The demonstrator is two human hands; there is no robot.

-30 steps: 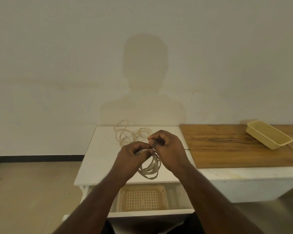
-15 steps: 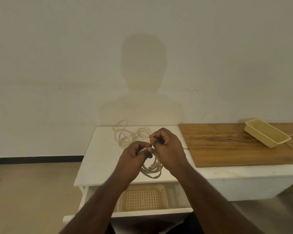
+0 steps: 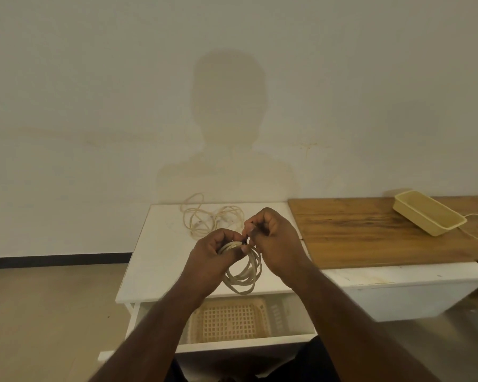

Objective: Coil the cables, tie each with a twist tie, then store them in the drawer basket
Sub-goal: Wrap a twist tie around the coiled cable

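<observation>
- We hold the coiled cable (image 3: 243,274) above the near edge of the white table (image 3: 155,260), its loops hanging just over the open drawer.
- Our left hand (image 3: 213,260) grips the top of the coil, fingers curled round the bunched strands.
- Our right hand (image 3: 273,244) pinches a small dark piece, likely the twist tie (image 3: 245,240), at the top of the coil, right beside the left thumb.
- We judge the coiling of this cable done and the tying under way; whether the tie is fully twisted we cannot tell.
- A second cable (image 3: 210,219) lies loose on the table beyond the coil, near the wall, not yet coiled or tied.
- The drawer basket (image 3: 232,318) sits in the open drawer below the coil, and no cable shows in it.
- Left to do, by our reading: finish this tie, store the coil, then repeat for the loose cable.
</observation>
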